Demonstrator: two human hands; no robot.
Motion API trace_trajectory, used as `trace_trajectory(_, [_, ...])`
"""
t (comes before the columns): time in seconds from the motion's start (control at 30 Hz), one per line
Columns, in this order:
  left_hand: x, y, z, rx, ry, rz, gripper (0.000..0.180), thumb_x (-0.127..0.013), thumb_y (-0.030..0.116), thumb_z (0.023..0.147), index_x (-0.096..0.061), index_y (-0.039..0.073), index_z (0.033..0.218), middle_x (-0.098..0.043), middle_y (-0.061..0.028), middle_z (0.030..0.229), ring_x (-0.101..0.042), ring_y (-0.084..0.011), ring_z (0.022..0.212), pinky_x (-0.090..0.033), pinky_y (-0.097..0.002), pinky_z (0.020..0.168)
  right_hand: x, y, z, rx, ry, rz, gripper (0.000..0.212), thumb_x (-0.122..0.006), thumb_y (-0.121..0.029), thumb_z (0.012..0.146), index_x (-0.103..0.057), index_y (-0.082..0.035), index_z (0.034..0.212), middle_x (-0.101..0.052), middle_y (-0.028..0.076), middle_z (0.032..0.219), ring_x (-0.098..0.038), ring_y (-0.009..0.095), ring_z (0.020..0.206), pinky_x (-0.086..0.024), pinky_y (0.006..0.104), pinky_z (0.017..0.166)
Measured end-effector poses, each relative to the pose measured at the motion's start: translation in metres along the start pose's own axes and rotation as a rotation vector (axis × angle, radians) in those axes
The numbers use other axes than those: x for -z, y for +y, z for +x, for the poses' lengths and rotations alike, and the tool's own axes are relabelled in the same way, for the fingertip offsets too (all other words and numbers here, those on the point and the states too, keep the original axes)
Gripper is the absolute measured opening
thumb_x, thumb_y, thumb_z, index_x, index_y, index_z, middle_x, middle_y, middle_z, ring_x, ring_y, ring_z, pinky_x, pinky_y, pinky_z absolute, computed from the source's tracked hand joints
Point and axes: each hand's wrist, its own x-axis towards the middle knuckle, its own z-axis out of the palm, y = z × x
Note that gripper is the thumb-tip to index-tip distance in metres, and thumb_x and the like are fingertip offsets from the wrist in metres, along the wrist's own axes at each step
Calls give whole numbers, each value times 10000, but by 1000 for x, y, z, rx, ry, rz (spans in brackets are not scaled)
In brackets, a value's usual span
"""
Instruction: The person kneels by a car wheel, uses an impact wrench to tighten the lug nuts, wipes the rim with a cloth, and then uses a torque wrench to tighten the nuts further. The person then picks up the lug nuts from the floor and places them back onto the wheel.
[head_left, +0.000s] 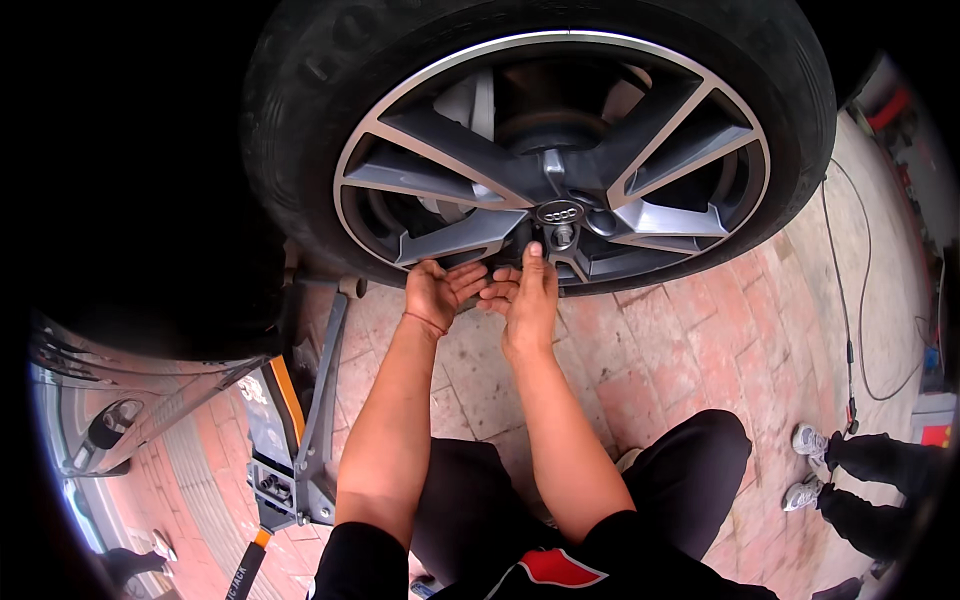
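A car wheel with a grey spoked alloy rim (450,235) and black tyre (290,130) fills the top of the head view, raised off the ground. A wheel bolt (563,236) sits just below the hub cap (559,212). My right hand (527,298) reaches up to the hub, its fingertips touching the area by that bolt. My left hand (437,292) lies palm up beside it, cupped under the rim's lower spokes, with nothing visible in it. A thin red band circles my left wrist.
A grey floor jack (305,440) with an orange-and-black handle (248,565) stands at the lower left under the car body (120,400). The ground is red brick paving (700,350). Another person's legs and grey shoes (812,465) stand at the right. A thin cable (850,330) runs across the paving.
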Motion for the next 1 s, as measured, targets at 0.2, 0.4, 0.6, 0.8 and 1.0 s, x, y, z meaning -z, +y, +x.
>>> trace_trajectory(0.2, [-5,-1,1,-8,17,-13,586,-415,215,757,-534,-164,1187,-577,-313,1272,-589,-430,1184,-475,-503,1069,8,-4,11,-475,-157,659,417,-508,-471,1032,-589,-84,898,-514,2,635,-474,136,475,-439,275,512])
trace_trajectory(0.4, [3,-1,0,8,1,-13,618,-420,199,751,-517,-180,1229,-539,-331,1328,-594,-429,1183,-495,-504,1058,39,-11,-21,-203,-127,45,467,-483,-483,1046,-596,-33,989,-565,41,619,-537,146,476,-527,307,551])
trace_trajectory(0.6, [0,-2,0,-16,17,-36,605,-410,188,769,-496,-192,1232,-545,-324,1320,-595,-439,1194,-528,-514,1020,96,-23,0,323,93,-434,262,-711,-188,961,-554,17,1005,-613,53,718,-595,108,558,-515,253,546])
trace_trajectory(0.8, [-3,-5,2,-36,22,-21,605,-412,188,771,-488,-195,1234,-539,-324,1325,-591,-442,1202,-527,-512,1024,88,-12,16,491,97,-685,267,-744,-185,940,-547,-8,979,-614,38,720,-602,96,574,-473,229,539])
trace_trajectory(1.0, [4,-6,1,-16,18,-39,608,-406,188,772,-484,-195,1238,-526,-325,1337,-571,-442,1227,-512,-517,1044,61,-15,11,46,100,30,333,-666,-370,986,-533,-68,937,-539,19,614,-511,134,471,-486,326,519])
